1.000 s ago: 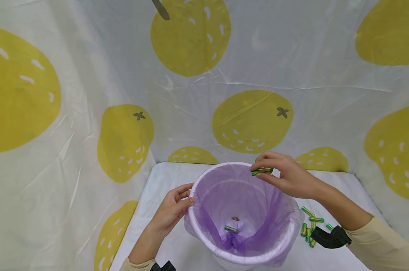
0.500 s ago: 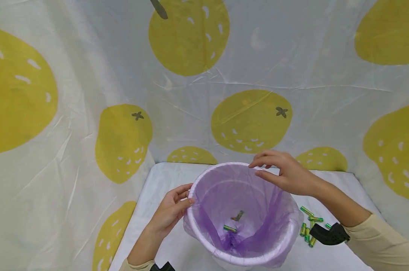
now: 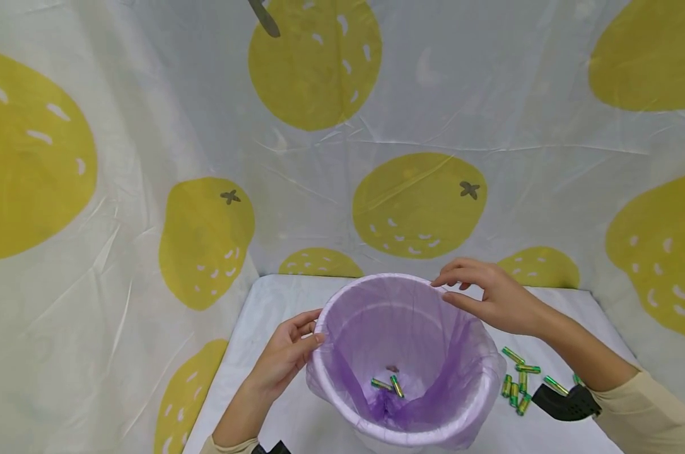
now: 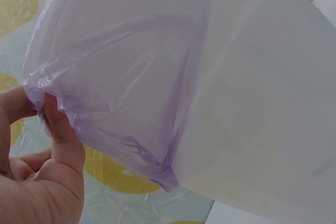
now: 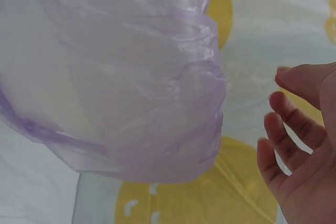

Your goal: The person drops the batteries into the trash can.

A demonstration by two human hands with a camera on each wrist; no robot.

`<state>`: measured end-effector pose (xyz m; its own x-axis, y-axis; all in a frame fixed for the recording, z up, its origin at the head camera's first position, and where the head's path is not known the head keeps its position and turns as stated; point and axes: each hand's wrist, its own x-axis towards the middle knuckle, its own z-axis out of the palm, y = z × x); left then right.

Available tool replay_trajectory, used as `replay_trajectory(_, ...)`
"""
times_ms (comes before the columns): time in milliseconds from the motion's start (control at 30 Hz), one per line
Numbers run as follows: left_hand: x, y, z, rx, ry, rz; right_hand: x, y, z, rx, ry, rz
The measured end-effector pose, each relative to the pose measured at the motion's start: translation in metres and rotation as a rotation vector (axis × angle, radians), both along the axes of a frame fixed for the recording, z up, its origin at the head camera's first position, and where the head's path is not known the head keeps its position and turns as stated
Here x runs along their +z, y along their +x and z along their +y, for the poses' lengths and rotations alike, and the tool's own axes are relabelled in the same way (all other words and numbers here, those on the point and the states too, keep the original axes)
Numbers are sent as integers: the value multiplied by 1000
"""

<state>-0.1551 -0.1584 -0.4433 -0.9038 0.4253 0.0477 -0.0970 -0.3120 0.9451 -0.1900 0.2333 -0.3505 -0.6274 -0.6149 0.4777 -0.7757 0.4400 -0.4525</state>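
- The left hand [image 3: 288,352] steadies the left side of the bin [image 4: 262,103], its fingers bent over the rim, pinching the purple liner [image 3: 413,328].
- Low inside the lined bin, 2 green-and-gold batteries [image 3: 397,386] lie just beside each other, near a small brown patch [image 3: 392,368] too small to identify.
- The right hand [image 3: 496,296] hangs at the far right of the rim, its fingers loosely spread and holding nothing. The step in hand seems to be dropping batteries into the bin, at a point between pieces.
- Right of the bin, at least 8 loose batteries [image 3: 514,395] lie on the table [image 3: 291,293], 1 of them partly hidden by the right arm [image 3: 581,347]. The next move likely calls for the right hand to come down here and pinch 1 without scattering its neighbours, the left hand bracing the bin.
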Motion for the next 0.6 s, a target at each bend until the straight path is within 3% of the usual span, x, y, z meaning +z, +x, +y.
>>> replay_trajectory(600,0,0,1,-1,9,-1,-14,8,37,-64,-3,45)
